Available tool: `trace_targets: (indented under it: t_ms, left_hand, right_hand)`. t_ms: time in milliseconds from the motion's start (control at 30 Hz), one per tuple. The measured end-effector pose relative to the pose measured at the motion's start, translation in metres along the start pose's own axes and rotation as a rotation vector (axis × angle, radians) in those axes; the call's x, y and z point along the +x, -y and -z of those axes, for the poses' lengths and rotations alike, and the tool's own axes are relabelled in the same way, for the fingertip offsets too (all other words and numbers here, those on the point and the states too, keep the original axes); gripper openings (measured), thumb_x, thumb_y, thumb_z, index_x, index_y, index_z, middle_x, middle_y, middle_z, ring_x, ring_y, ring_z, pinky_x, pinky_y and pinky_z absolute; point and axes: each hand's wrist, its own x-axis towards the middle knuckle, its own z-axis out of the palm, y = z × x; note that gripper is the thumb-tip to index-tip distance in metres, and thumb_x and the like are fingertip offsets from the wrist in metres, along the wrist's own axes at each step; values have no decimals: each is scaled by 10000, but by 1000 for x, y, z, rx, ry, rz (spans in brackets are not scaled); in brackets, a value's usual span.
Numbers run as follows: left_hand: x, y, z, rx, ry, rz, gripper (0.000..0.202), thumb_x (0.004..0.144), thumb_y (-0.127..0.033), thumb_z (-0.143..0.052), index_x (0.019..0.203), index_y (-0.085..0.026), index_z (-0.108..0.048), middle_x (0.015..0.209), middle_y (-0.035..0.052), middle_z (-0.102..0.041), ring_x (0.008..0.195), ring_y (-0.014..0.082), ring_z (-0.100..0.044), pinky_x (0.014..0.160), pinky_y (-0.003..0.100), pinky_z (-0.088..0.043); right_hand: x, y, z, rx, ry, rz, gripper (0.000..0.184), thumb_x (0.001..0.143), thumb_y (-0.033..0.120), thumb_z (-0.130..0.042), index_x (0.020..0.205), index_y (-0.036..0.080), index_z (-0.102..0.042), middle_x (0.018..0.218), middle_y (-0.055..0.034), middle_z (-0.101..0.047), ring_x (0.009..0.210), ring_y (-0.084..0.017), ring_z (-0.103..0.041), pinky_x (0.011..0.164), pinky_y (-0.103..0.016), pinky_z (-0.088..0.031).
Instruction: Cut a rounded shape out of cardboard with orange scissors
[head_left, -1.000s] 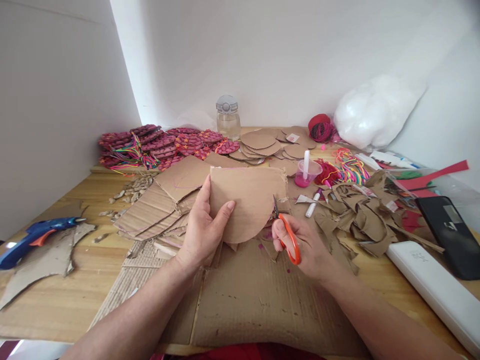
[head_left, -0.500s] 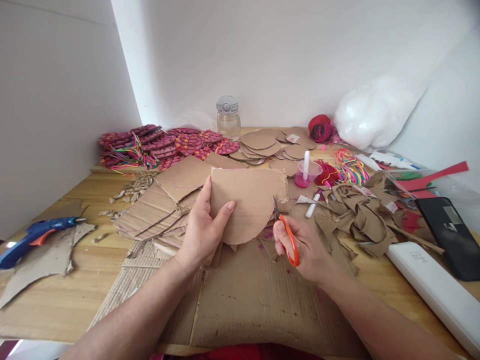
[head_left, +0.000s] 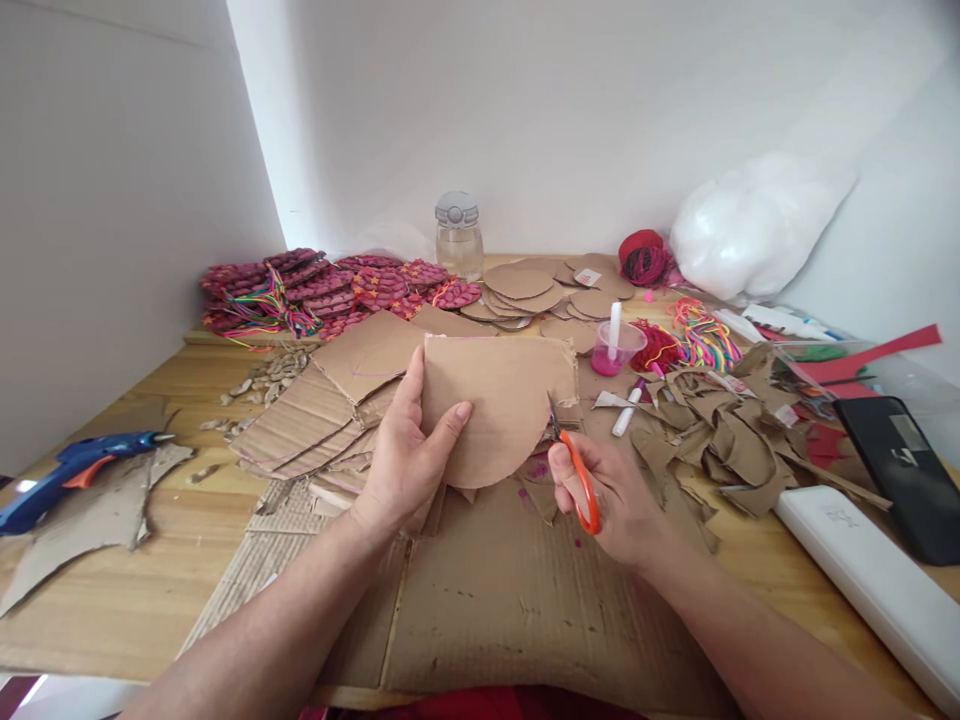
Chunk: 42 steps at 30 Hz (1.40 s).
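Note:
My left hand (head_left: 409,455) grips a brown cardboard piece (head_left: 499,400) with a straight top edge and a rounded lower edge, thumb across its front, held up above the table. My right hand (head_left: 607,490) is closed on orange-handled scissors (head_left: 576,470). Their blades point up and touch the cardboard's right edge where the curve meets the uncut part. Under both hands lies a large flat cardboard sheet (head_left: 510,590).
A stack of cardboard sheets (head_left: 330,400) lies left of centre, a pile of cardboard offcuts (head_left: 720,430) to the right. Behind are cut cardboard discs (head_left: 529,285), pink fabric pieces (head_left: 330,290), a jar (head_left: 459,235), a pink cup (head_left: 615,350) and coloured cords (head_left: 701,335). A blue glue gun (head_left: 71,475) lies far left; a black device (head_left: 900,470) and white box (head_left: 870,580) lie far right.
Almost nothing has moved. The scissors have crept slightly along the cardboard's right edge; the left hand keeps the same hold.

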Motion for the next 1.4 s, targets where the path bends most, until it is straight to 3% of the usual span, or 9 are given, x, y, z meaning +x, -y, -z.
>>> trace_targets:
  t_ms: [200,400,733,1067,1400]
  left_hand:
    - [-1,7,2,10,5,21,830,923,-332,-683,1621,-303,-236,1682,38,-310,1555,267,-248,1285,456,-182]
    - [-1,7,2,6,0,26,827,925,-335,-682,1621,-304,-237,1683,42,-308,1556,268,-241,1284,465,-176]
    - [1,9,5,-5,15,-11,819,917,-328,-690,1614,-321,-261,1692,20,-285,1559,266,-233,1285,444,-175]
    - [3,4,4,-41,33,11,832,918,-337,-689,1619,-320,-242,1690,21,-290,1551,271,-256,1281,458,-204]
    - [5,3,6,-47,30,12,830,922,-323,-686,1621,-279,-240,1692,35,-287,1553,253,-252,1280,423,-199]
  right_hand:
    - [-1,-4,-1,3,-6,-38,510,1010,615,-450,682,226,-429,565,36,-486,523,-128,-439,487,-262,-305]
    - [-1,-5,-2,20,-7,-44,505,1004,613,-463,679,229,-414,561,38,-470,509,-124,-428,479,-257,-312]
    - [0,6,-1,32,-14,-76,583,946,723,-456,638,230,-411,528,31,-456,487,-129,-413,463,-260,-303]
    - [-3,-3,1,6,-6,-34,518,994,635,-469,677,229,-404,562,36,-463,512,-126,-426,487,-266,-299]
    - [-2,-3,2,35,26,-58,518,984,644,-482,686,225,-417,563,54,-426,498,-110,-398,474,-251,-272]
